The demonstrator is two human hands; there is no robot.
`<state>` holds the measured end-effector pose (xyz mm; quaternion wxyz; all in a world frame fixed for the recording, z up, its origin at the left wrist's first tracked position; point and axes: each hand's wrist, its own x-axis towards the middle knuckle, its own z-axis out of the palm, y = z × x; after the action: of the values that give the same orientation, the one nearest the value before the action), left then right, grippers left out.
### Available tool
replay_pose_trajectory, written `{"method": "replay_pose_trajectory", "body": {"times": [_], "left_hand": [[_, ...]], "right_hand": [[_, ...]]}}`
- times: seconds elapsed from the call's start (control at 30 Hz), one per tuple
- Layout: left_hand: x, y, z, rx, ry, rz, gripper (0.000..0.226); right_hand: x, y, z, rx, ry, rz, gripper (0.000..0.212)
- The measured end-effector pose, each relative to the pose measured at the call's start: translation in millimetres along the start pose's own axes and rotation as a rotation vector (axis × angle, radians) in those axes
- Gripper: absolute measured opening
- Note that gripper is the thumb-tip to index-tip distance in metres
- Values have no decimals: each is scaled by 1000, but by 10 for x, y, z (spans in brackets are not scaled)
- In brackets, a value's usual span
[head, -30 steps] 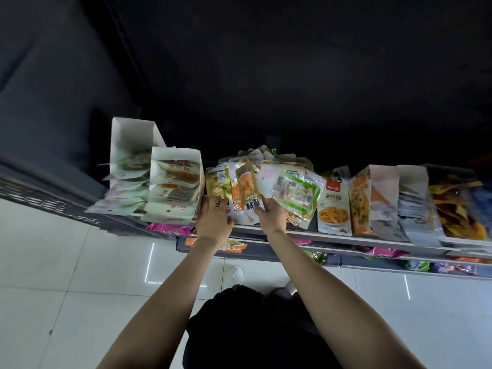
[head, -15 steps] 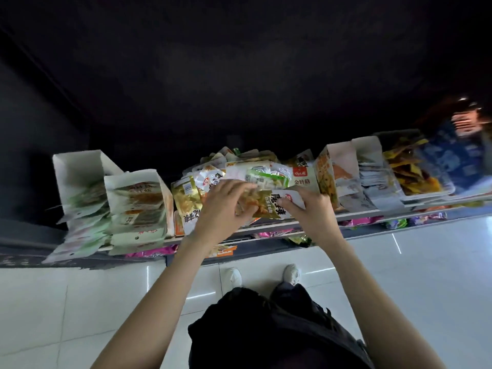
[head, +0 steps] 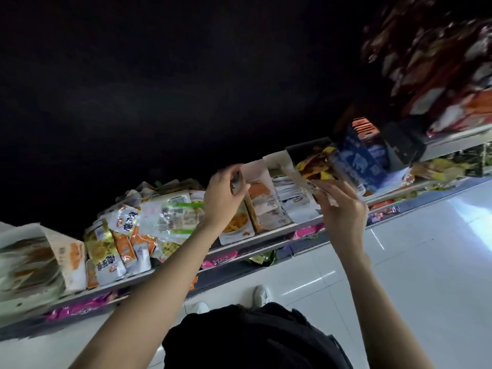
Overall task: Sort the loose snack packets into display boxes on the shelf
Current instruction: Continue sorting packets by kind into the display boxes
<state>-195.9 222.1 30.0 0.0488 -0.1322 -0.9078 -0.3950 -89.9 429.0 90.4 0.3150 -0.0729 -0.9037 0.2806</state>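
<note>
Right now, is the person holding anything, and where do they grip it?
The right hand pinches a blurred snack packet by one end. The left hand seems to grip something small, unclear.

Both bare forearms reach up and forward from the bottom of the view, wrists slightly bent back. The left hand (head: 225, 194) is raised with thumb and fingers curled toward each other in a pinch (whatever sits between them is too blurred to make out). The right hand (head: 342, 210), a little lower and well apart from it, pinches a thin packet (head: 310, 185) between thumb and fingertips.
</note>
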Motion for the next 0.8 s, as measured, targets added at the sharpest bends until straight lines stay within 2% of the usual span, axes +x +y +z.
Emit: {"method": "replay_pose_trajectory", "body": {"times": [0.13, 0.23, 0.37, 0.47, 0.63, 0.8], "left_hand": [[128, -72, 407, 96, -162, -253, 67], [175, -127, 606, 115, -207, -322, 68], [172, -105, 742, 117, -182, -366, 61], [155, -74, 759, 104, -157, -391, 58], [155, -64, 729, 117, -190, -417, 58], [152, -23, 669, 93, -188, -431, 56]], "right_hand": [[366, 330, 96, -97, -65, -89, 15], [597, 435, 342, -208, -185, -231, 27], [809, 473, 676, -520, -479, -417, 39], [874, 590, 899, -583, -743, -523, 41], [899, 688, 972, -633, -709, -617, 38], [920, 651, 1150, -680, -802, -527, 38]]}}
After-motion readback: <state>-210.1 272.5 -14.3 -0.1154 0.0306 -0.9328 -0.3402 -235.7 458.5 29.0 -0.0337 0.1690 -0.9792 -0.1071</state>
